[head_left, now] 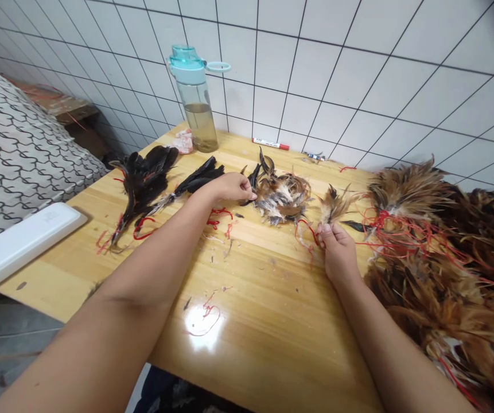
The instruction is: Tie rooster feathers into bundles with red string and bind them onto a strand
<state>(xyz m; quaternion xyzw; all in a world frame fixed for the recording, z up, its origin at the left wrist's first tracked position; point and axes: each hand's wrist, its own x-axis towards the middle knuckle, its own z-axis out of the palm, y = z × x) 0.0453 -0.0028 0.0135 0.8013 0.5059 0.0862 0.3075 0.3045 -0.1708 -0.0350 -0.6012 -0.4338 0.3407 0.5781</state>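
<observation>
My left hand (233,188) reaches to the left edge of a loose pile of brown, grey and white feathers (283,198). Its thumb and fingertips are pinched together; what is between them, if anything, is too small to make out. Right of the pile, my right hand (338,248) grips a small bunch of brown feathers (333,205) by the quill ends, tips pointing away from me. A red string (308,229) lies beside that hand. Behind my left wrist lies a bunch of long black feathers (199,175).
A larger black feather bunch (146,175) lies at the left, near a white oblong device (27,244). Brown feather bundles (410,192) with tangled red strings (419,235) crowd the right side. A water bottle (197,106) and a red-capped marker (270,143) are by the tiled wall.
</observation>
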